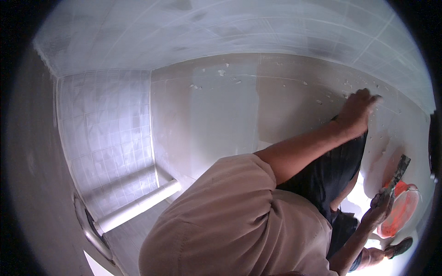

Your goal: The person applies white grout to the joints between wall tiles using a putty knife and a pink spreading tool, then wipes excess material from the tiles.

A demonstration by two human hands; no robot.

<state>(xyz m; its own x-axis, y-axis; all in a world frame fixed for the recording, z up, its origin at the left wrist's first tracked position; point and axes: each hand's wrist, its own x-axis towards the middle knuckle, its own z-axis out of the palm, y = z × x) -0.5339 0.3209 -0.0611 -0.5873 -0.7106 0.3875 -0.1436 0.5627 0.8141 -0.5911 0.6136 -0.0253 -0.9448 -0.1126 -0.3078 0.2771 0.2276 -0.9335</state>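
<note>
My left hand (pixel 358 112) is stretched out near the brown and grey surface, its fingers curled. Something small and greyish shows at its fingertips, too blurred to name. Lower down, my right hand (pixel 380 208) is closed round the handle of a putty knife (pixel 402 168), whose flat blade is smeared with grey material and points upward. Just beside that hand is a red-orange bucket (pixel 401 214), whitish residue coating its inside.
Pale crumbs (pixel 222 72) are scattered over the patched surface. A white tiled panel (pixel 106 124) stands at the left, with a white tube (pixel 138 206) and a curved metal bar (pixel 90 230) below it. A dark shoe (pixel 399 248) shows at the lower right.
</note>
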